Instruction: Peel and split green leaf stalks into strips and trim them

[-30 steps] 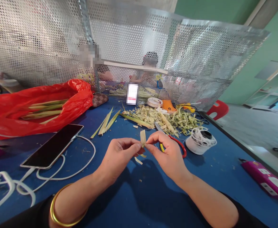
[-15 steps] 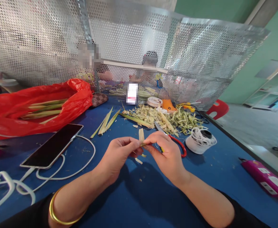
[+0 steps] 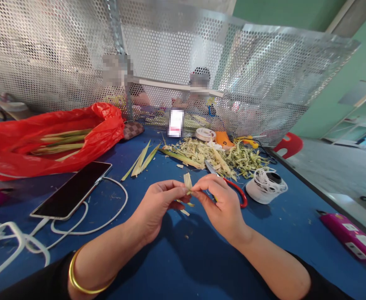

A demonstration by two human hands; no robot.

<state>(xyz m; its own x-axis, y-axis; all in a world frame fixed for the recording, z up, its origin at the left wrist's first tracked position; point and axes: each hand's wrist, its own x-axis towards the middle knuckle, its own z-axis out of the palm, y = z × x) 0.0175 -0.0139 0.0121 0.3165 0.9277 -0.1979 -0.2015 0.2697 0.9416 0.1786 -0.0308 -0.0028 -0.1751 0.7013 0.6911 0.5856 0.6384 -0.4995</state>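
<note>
Both hands meet above the blue tabletop [image 3: 201, 266]; the left hand [image 3: 158, 206] and the right hand [image 3: 222, 204] each pinch the base of a short pale leaf strip [image 3: 188, 182] between thumb and forefinger, so that it stands upright between the fingertips. Just behind the right hand lie red-handled scissors [image 3: 233, 187], touching a heap of leaf trimmings [image 3: 220, 155]; a white spool [image 3: 266, 186] sits to the right, a phone [image 3: 73, 189] with its white cable [image 3: 89, 225] and a red bag [image 3: 45, 139] to the left.
</note>
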